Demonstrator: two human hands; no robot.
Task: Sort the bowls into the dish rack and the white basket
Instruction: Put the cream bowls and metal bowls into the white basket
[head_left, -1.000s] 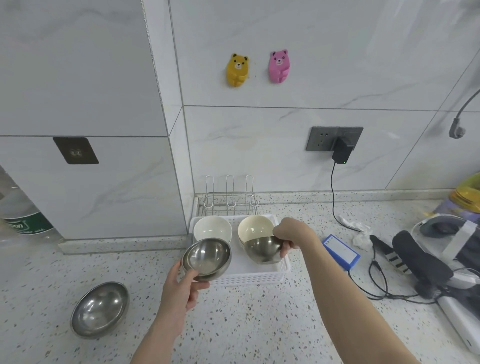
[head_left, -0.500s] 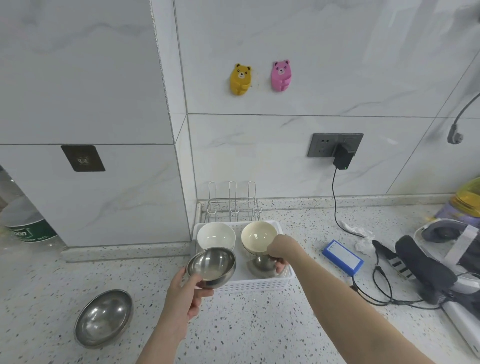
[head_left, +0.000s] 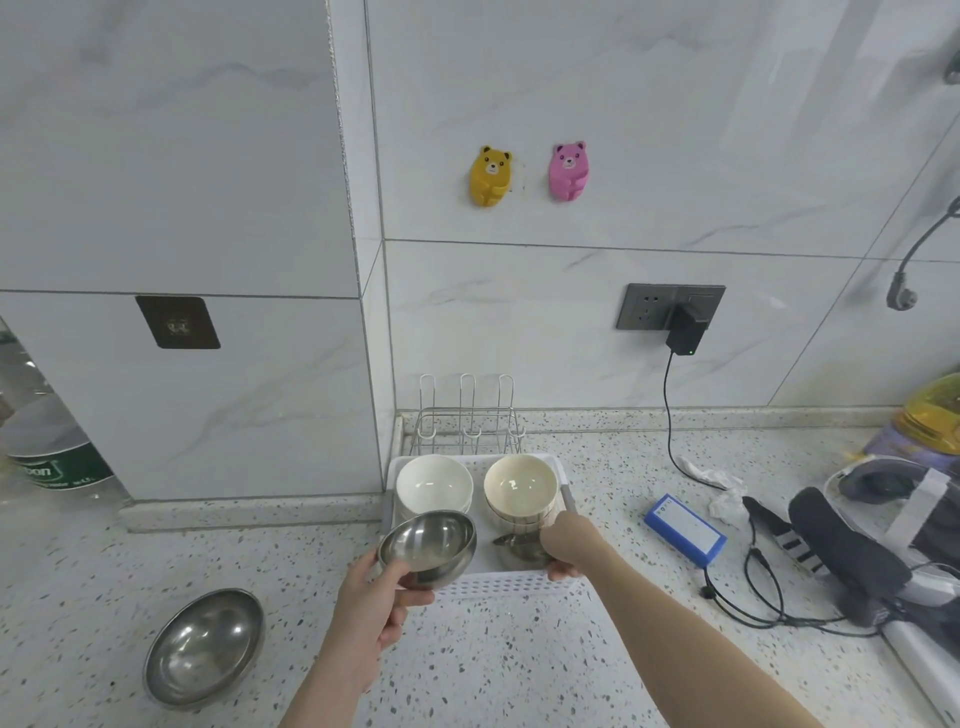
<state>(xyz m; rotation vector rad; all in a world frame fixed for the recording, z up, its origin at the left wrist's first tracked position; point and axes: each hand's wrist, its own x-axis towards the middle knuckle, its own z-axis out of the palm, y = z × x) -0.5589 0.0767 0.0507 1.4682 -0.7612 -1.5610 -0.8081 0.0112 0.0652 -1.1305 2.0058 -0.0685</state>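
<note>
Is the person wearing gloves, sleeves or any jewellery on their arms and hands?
None show. The left hand and right hand are bare, without gloves or visible rings. Both forearms are uncovered down to the picture's lower edge, with no sleeve, watch or bracelet in view.

The basket (head_left: 511, 586) sits on the counter (head_left: 597, 649) against the wall corner, with the dish rack (head_left: 467, 415) right behind it. Inside, two bowls stand side by side at the back, one left (head_left: 434, 486), one right (head_left: 520, 486), and another bowl (head_left: 519, 550) lies in front of the right one. A large bowl (head_left: 203, 647) rests on the counter, well left of the basket and nearer the person.
</note>
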